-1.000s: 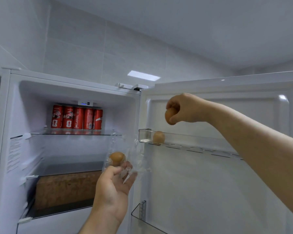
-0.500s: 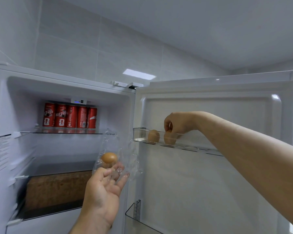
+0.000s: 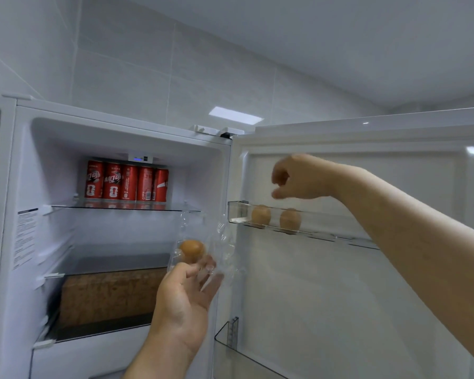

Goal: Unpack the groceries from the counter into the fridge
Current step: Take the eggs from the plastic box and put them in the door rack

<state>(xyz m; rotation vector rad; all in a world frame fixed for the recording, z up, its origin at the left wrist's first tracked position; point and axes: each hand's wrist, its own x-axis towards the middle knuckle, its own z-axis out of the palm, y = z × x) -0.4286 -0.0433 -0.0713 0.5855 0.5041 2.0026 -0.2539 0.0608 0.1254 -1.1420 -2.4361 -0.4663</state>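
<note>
Clear glossy plastic door bin [image 3: 237, 212], crinkly transparent plastic bag [image 3: 225, 242], shiny red cans [image 3: 126, 181], glass shelf [image 3: 121, 208]

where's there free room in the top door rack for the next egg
Free: the clear plastic door rack right of the two brown eggs, up to the forearm crossing it. Crowded: its left end, where both eggs sit.

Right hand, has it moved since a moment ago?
Yes. The right hand rose up out of the door tray, leaving the second egg inside.
</note>
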